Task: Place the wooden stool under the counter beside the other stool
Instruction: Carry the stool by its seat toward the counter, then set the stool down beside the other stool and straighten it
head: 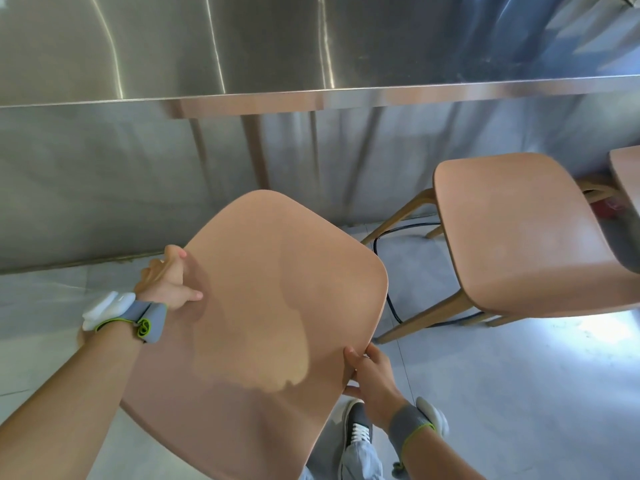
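Wooden stool (256, 323): nearest the person, seat turned diagonally, one corner aimed at the counter (311, 46). Right hand (372, 375) clamped on its right edge; left hand (166, 280) clasps the left edge, thumb on top. Other stool (519, 230): right, beyond, partly under the steel counter.

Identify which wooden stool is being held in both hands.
The nearest tan wooden stool, its seat gripped by the left hand and right hand; the other tan stool stands untouched by the steel counter.

Both hands curled shut w/ thumbs on top: left (166, 282), right (369, 372).
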Tool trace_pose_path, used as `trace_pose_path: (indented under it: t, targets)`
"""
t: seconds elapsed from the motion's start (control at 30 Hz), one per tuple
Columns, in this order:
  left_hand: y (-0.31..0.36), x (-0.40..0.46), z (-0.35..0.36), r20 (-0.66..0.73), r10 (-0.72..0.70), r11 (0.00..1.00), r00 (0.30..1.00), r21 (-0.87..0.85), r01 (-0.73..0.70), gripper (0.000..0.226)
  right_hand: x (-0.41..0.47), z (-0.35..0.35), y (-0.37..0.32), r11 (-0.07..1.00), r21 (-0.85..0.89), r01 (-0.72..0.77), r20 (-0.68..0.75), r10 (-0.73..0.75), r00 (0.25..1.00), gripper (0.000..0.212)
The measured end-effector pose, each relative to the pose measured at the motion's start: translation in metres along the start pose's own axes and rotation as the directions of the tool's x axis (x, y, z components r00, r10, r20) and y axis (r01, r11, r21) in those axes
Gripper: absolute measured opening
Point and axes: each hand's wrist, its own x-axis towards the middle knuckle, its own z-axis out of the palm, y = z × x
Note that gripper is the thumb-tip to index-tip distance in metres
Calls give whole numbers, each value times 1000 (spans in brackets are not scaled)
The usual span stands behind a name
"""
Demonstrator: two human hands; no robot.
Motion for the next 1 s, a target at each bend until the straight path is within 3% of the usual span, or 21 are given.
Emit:
trace_pose_path:
  t: [0.6, 1.0]
  targets:
    - [30, -23, 11, 61, -82, 992, 995, -95, 88, 77, 49, -46, -84, 971, -238, 41, -75, -60, 995, 16]
    - [52, -31, 30, 23, -171, 944, 985, -281, 171, 77, 105, -45, -187, 867, -464, 179, -38, -222, 974, 10]
